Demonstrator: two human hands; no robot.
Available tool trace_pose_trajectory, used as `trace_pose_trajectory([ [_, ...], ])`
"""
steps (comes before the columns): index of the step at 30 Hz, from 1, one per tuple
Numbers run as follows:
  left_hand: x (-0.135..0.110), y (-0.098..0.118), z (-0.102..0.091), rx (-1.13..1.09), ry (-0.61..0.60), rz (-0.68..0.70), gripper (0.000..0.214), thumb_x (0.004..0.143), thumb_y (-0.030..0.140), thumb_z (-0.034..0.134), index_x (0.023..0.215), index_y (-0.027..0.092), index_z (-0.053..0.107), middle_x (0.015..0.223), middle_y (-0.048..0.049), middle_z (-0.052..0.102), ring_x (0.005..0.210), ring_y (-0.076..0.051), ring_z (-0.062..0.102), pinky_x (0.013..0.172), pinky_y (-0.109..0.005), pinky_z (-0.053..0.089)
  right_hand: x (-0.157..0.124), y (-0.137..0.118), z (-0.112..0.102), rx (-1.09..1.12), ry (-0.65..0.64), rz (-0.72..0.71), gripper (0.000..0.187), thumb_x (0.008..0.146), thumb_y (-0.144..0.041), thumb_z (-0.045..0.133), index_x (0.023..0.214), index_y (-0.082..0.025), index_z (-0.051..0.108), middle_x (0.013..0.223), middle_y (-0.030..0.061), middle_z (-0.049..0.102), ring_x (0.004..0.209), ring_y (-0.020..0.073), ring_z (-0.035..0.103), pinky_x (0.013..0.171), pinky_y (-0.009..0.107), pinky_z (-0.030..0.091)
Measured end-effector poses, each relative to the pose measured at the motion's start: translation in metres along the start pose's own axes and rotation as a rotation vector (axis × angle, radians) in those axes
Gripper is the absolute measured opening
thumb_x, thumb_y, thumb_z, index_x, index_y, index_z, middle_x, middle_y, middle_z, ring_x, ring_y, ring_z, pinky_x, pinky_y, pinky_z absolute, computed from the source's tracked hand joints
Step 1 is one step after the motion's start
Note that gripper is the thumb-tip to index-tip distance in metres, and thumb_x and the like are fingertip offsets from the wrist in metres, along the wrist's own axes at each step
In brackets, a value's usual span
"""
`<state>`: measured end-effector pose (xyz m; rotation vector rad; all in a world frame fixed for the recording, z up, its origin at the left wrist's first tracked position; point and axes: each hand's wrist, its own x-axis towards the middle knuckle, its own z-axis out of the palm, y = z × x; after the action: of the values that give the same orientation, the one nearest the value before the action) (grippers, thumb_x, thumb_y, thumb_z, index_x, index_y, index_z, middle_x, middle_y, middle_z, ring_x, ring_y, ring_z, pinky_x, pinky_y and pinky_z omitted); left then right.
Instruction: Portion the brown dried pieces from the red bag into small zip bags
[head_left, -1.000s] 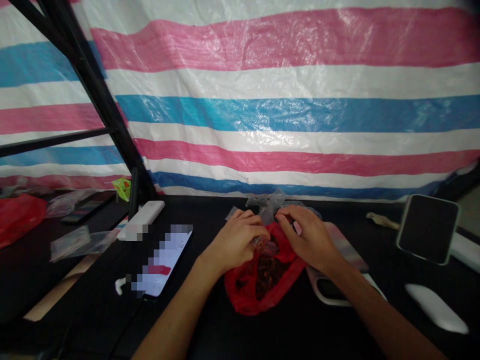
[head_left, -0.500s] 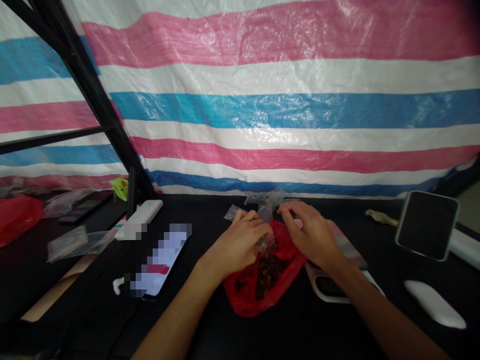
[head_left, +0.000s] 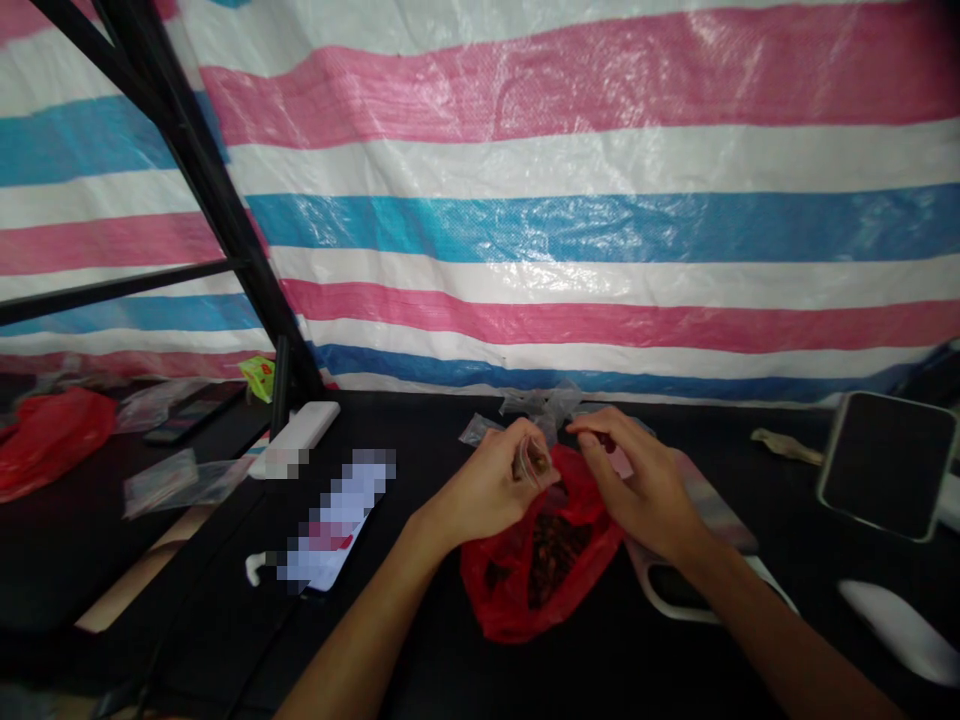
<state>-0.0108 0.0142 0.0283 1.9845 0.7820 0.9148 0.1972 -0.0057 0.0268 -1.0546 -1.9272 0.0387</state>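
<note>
My left hand (head_left: 487,490) pinches a small clear plastic bag (head_left: 534,462) holding something dark, just above the mouth of a red plastic bag (head_left: 510,590). My right hand (head_left: 637,480) is close by on the right, its thumb and fingertips closed on a small dark piece (head_left: 604,441). Inside the red bag lies a heap of dark reddish-brown pieces (head_left: 553,560). Crumpled clear plastic wrap (head_left: 547,405) sits behind my hands on the black table (head_left: 435,430).
A phone with a pixelated screen (head_left: 330,525) and a white power bank (head_left: 300,440) lie to the left. A pink-cased object (head_left: 705,520) sits under my right wrist. Further away are a dark square pad (head_left: 889,465), a white oblong object (head_left: 900,630), clear bags (head_left: 184,482), a red bag (head_left: 52,440), a black metal frame (head_left: 225,200) and a striped tarp (head_left: 600,230).
My hands have drawn closer, with the small clear bag lifted higher above the red bag. My right fingers now pinch a dark piece. The whole view has shifted slightly.
</note>
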Motion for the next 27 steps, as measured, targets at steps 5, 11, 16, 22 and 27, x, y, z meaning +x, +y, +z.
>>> trace_pose_trajectory([
  [5, 0.003, -0.009, 0.006, -0.323, 0.122, -0.012, 0.032, 0.086, 0.029, 0.073, 0.100, 0.022, 0.045, 0.088, 0.0030, 0.054, 0.072, -0.011, 0.051, 0.066, -0.023, 0.041, -0.005, -0.013, 0.003, 0.027, -0.141, -0.156, 0.023, 0.096, -0.022, 0.060, 0.118, -0.028, 0.063, 0.110, 0.0066, 0.071, 0.100, 0.0248, 0.067, 0.087, 0.040, 0.054],
  [11, 0.002, -0.006, 0.003, 0.031, 0.210, -0.048, 0.038, 0.081, 0.031, 0.078, 0.108, 0.023, 0.052, 0.097, -0.0004, 0.064, 0.086, -0.017, 0.059, 0.077, -0.029, 0.045, -0.005, -0.009, 0.009, 0.085, -0.096, -0.122, 0.013, 0.100, -0.019, 0.055, 0.105, -0.027, 0.064, 0.098, 0.0046, 0.071, 0.091, 0.0220, 0.068, 0.081, 0.036, 0.055],
  [16, 0.002, -0.008, 0.006, 0.033, 0.224, -0.095, 0.038, 0.086, 0.047, 0.074, 0.110, 0.023, 0.057, 0.107, -0.0044, 0.069, 0.095, -0.023, 0.066, 0.084, -0.034, 0.048, -0.005, -0.009, 0.015, 0.219, 0.047, 0.051, 0.018, 0.101, -0.024, 0.057, 0.118, -0.028, 0.061, 0.108, 0.0059, 0.069, 0.094, 0.0210, 0.068, 0.086, 0.036, 0.057],
  [22, 0.000, -0.010, 0.009, 0.175, 0.267, 0.020, 0.042, 0.090, 0.044, 0.069, 0.120, 0.023, 0.048, 0.117, -0.0082, 0.060, 0.102, -0.024, 0.064, 0.086, -0.037, 0.050, -0.009, -0.014, 0.034, 0.443, 0.123, 0.283, 0.022, 0.094, -0.037, 0.068, 0.111, -0.026, 0.062, 0.101, 0.0044, 0.070, 0.090, 0.0203, 0.069, 0.085, 0.035, 0.059],
  [27, -0.003, -0.009, -0.005, 0.367, 0.168, 0.088, 0.054, 0.085, 0.050, 0.073, 0.124, 0.024, 0.046, 0.118, -0.0072, 0.057, 0.098, -0.024, 0.063, 0.083, -0.037, 0.051, 0.006, -0.008, 0.017, 0.578, 0.198, 0.393, 0.023, 0.092, -0.047, 0.070, 0.099, -0.025, 0.066, 0.095, 0.0027, 0.073, 0.088, 0.0200, 0.070, 0.081, 0.031, 0.058],
])
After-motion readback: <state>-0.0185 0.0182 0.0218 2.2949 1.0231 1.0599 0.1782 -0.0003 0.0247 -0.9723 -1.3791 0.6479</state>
